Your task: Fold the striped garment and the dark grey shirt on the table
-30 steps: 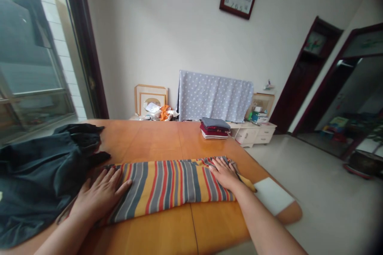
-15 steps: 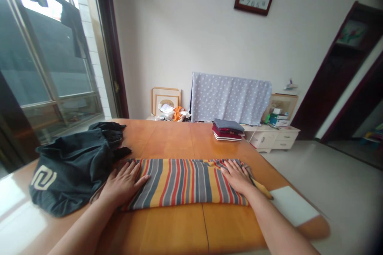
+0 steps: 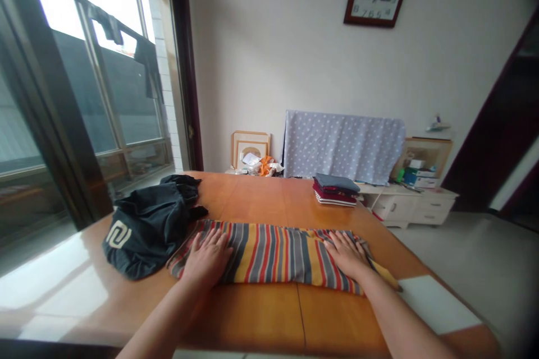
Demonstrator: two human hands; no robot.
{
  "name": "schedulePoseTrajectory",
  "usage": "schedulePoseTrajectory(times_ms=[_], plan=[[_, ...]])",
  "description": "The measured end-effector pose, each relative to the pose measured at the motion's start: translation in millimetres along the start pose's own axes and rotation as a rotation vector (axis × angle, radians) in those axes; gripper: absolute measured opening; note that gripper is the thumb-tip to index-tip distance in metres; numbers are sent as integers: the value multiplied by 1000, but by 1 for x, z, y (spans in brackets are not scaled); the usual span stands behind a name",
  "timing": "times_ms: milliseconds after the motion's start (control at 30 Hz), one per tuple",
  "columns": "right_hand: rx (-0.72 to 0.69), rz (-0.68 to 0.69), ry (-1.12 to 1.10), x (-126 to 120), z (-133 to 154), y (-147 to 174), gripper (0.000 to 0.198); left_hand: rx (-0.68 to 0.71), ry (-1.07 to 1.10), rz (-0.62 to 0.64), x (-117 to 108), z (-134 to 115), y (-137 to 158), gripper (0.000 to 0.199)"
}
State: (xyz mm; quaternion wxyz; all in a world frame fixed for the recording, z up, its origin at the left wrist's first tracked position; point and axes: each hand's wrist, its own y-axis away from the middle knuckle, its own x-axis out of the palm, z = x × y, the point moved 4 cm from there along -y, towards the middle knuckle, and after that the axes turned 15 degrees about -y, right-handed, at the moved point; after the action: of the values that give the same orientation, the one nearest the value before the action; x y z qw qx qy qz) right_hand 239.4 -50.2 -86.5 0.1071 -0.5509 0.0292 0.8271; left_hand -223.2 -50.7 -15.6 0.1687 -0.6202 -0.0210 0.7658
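A striped garment in yellow, red, grey and dark blue lies folded into a long band on the wooden table. Flat on its left part rests my left hand, fingers stretched out. My right hand lies spread on the right part, and some cloth sticks out beyond it toward the table's right side. Neither hand grips the fabric. Just left of the striped cloth is a crumpled dark garment with a pale printed mark.
A stack of folded clothes sits near the table's far right edge. A pale sheet lies at the right edge. Behind the table stand a white cabinet and something draped with a dotted cloth.
My left hand has slid inward over the striped garment, exposing more of its left end. My right hand stays in about the same place on the cloth. The whole view has shifted left.
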Motion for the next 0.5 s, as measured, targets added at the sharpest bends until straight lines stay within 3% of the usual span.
schedulePoseTrajectory(times_ms=[200,300,500], plan=[[15,4,-7,10,-9,-7,75,-95,50,83,5,8,31,64],[29,6,-11,14,-13,-10,75,-116,62,113,9,15,36,74],[49,21,-13,14,-14,-14,74,-139,93,94,9,14,35,76]])
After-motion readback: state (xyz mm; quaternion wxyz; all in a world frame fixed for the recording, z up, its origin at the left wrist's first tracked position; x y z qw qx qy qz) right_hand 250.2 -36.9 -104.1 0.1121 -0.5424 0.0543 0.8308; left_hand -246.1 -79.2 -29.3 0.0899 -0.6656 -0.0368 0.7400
